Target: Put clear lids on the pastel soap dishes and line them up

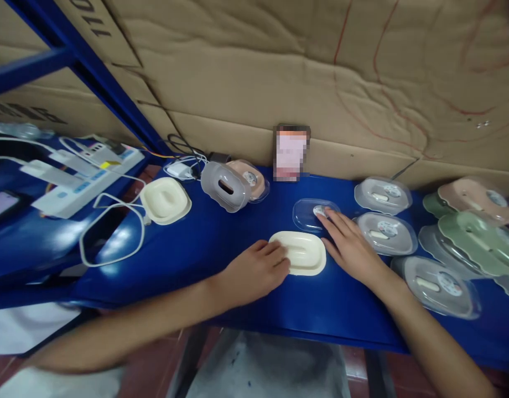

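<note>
A cream oval plastic dish (307, 251) with a long ridge in its middle lies on the blue table in front of me. The curled fingers of my left hand (258, 271) grip its left end. Just behind it rests a clear plastic lid (303, 213) with a round printed sticker (320, 210). My right hand (348, 243) reaches over the lid, fingers stretched out and their tips on the sticker; its thumb is close to the dish's right end. A second cream dish (165, 200) sits at the left, beside a grey slotted cover (225, 187).
Several lidded grey cases (387, 232) line the right, beside stacked green (474, 243) and pink ones (476, 199). A phone (291, 153) leans on the cardboard wall (246, 72). A power strip (88, 182) and a looped white cable (82, 243) lie left.
</note>
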Available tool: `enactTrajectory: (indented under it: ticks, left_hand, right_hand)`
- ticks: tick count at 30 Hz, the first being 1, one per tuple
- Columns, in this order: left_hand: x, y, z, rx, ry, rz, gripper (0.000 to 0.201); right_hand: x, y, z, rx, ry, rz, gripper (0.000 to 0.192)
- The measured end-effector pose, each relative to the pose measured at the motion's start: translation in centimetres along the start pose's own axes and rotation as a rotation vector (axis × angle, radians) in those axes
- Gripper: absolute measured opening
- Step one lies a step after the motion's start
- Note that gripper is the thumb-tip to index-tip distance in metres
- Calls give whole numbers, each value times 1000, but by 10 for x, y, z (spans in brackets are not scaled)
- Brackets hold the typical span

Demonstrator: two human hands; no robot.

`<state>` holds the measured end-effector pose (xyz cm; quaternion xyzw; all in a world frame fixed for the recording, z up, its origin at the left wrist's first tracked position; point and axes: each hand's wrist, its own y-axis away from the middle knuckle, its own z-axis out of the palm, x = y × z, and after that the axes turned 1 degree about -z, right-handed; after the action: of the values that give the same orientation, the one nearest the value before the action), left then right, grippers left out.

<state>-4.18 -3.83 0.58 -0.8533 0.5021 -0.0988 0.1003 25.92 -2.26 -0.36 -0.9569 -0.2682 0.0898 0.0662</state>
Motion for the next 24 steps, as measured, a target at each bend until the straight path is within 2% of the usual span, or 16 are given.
enactTrajectory:
  ticks: [3, 6, 8, 9, 11, 14, 17, 20, 24]
  left_hand:
    - [-19, -18, 6, -29, -12, 95, 20]
    - [-32, -20, 11, 27, 0, 141, 28]
    - [-42, -15, 6, 81, -30, 150, 25]
    - [-48, -13, 0, 108, -55, 129, 25]
    - [-65, -6, -17, 137, -107, 27, 38]
    - [-96, 6, -45, 84, -169, -206, 62]
    - [-124, 19, -59, 48, -224, -384, 74]
    - [-138, 29, -59, 40, -234, -444, 71]
    - [-139, 33, -59, 40, -276, -446, 57]
  right_hand:
    - [0, -1, 9, 17, 62, 2, 77]
    - [-1, -1, 13, 28, 72, -8, 87]
    - [-2, 0, 13, 58, 48, -28, 87]
    - [-4, 0, 12, 78, 28, -45, 84]
    - [-9, 1, 8, 98, -26, -106, 76]
    - [-19, 1, 4, 58, -115, -241, 66]
    - [-28, 2, 3, -2, -160, -330, 65]
    - [-31, 3, 4, -25, -172, -336, 66]
    - [-31, 4, 4, -31, -185, -307, 70]
